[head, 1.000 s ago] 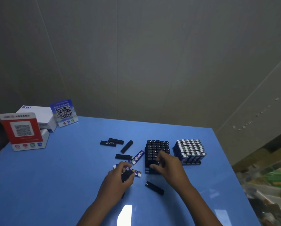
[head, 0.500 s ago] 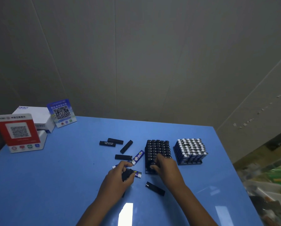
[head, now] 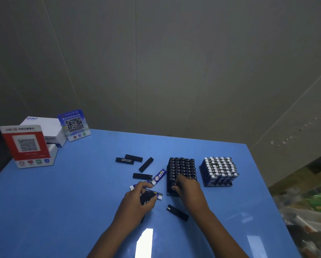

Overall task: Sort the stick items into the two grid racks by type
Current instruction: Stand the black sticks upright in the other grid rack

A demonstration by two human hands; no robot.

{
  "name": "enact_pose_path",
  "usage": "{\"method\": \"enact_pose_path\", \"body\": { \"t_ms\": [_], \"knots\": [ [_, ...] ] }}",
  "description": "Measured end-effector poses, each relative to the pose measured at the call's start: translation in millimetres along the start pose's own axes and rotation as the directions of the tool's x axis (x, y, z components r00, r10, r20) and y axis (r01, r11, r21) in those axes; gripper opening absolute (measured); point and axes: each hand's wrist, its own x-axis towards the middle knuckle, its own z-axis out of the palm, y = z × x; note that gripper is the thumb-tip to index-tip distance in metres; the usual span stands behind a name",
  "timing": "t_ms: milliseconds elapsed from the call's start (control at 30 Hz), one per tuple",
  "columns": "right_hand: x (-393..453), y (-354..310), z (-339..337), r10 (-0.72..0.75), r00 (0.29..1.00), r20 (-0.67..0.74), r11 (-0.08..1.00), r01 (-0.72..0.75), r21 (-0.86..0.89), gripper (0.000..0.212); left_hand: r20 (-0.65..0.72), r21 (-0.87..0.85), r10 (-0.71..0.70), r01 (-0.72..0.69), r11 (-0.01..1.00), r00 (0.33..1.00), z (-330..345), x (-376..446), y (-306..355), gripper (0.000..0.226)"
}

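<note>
On the blue table (head: 81,192) stand two grid racks: a black rack (head: 182,167) full of black sticks and, to its right, a rack of blue-and-white sticks (head: 219,171). My right hand (head: 187,189) is over the black rack's near rows, fingertips pinching a black stick down into a cell. My left hand (head: 137,202) grips several black sticks (head: 146,197) just left of the rack. Loose black sticks (head: 129,159) lie to the left, and another black stick (head: 177,212) lies between my arms. Blue sticks (head: 159,176) lie near my left hand.
At the table's far left stand a red QR-code sign (head: 25,144), a white box (head: 46,127) and a blue QR-code sign (head: 74,124). The table's right edge drops off beside cluttered goods (head: 308,211). A grey wall rises behind.
My right hand has moved slightly forward and down onto the black rack's near rows. My left hand has stayed in place holding its black sticks.
</note>
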Motion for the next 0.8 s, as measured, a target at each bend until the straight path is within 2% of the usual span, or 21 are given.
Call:
{"method": "enact_pose_path", "body": {
  "t_ms": [100, 200, 267, 333, 400, 500, 600, 800],
  "knots": [
    [-6, 6, -5, 0.015, 1.000, -0.028, 0.996, -0.013, 0.087, 0.014, -0.008, -0.035, -0.003, 0.002, 0.999, 1.000, 4, -2, 3, 0.029],
    [-17, 3, -22, 0.035, 0.998, -0.059, 0.937, -0.012, 0.348, 0.007, -0.004, -0.058, -0.001, 0.000, 0.998, 1.000, 11, -2, 9, 0.033],
    [-24, -2, -39, 0.025, 1.000, 0.003, 0.844, -0.022, 0.536, 0.008, 0.001, -0.038, 0.014, -0.014, 0.999, 1.000, 18, -1, 16, 0.036],
    [-31, -4, -53, -0.072, 0.991, 0.116, 0.785, -0.016, 0.619, 0.010, 0.019, -0.030, 0.026, -0.026, 0.999, 0.999, 26, -2, 24, 0.037],
    [-36, -5, -65, -0.160, 0.971, 0.177, 0.753, 0.004, 0.658, 0.007, 0.039, -0.022, 0.039, -0.039, 0.999, 0.998, 35, -3, 32, 0.037],
    [-40, 0, -74, -0.194, 0.967, 0.163, 0.724, 0.029, 0.690, 0.008, 0.048, 0.036, 0.047, -0.048, 0.998, 0.998, 52, -4, 45, 0.038],
    [-45, 10, -77, -0.184, 0.974, 0.132, 0.737, 0.048, 0.674, 0.013, 0.023, 0.132, 0.043, -0.045, 0.990, 0.999, 68, -6, 60, 0.037],
    [-47, 39, -86, -0.223, 0.962, 0.157, 0.791, 0.085, 0.606, 0.010, 0.028, 0.176, 0.035, -0.040, 0.984, 0.999, 103, -16, 78, 0.035]
  ]
}}
